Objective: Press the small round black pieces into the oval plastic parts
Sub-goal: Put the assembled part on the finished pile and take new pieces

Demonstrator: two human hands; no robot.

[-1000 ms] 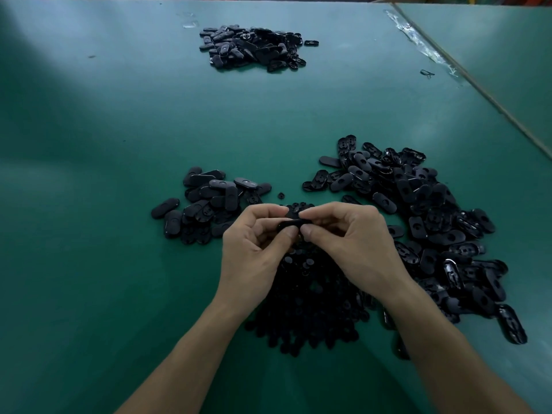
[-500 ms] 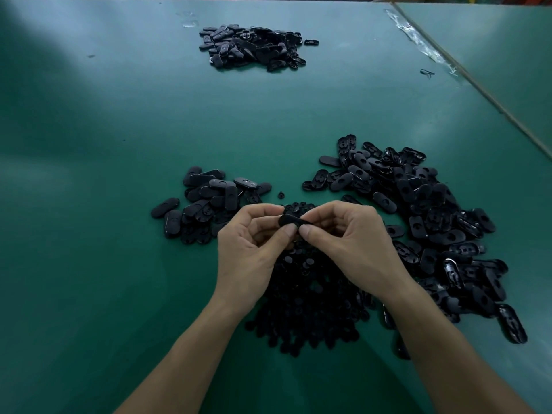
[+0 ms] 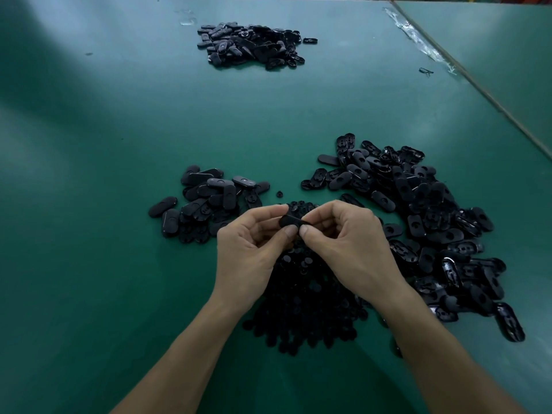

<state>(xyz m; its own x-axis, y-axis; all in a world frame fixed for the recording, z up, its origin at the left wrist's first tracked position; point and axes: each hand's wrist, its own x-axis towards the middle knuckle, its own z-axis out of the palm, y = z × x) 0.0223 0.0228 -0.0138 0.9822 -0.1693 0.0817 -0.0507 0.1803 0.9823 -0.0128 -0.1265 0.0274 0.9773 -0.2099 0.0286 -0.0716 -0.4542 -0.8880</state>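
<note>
Both hands meet over the middle of the green table. My left hand [image 3: 251,249] and my right hand [image 3: 349,246] pinch one black oval plastic part [image 3: 290,220] between thumbs and fingertips, the thumbs side by side under it. Whether a round piece sits in it is hidden by the fingers. Below the hands lies a heap of small round black pieces [image 3: 307,300]. A big pile of oval parts [image 3: 424,222] spreads to the right. A smaller group of oval parts [image 3: 209,201] lies to the left.
A third pile of black parts [image 3: 251,46] sits at the far side of the table [image 3: 89,264]. One loose round piece [image 3: 279,193] lies between the two near piles. A seam with tape [image 3: 418,37] runs along the right, beside a second table surface.
The held oval part has tilted slightly in my fingers and the hands have shifted a little; both keep their pinch. The piles have not moved.
</note>
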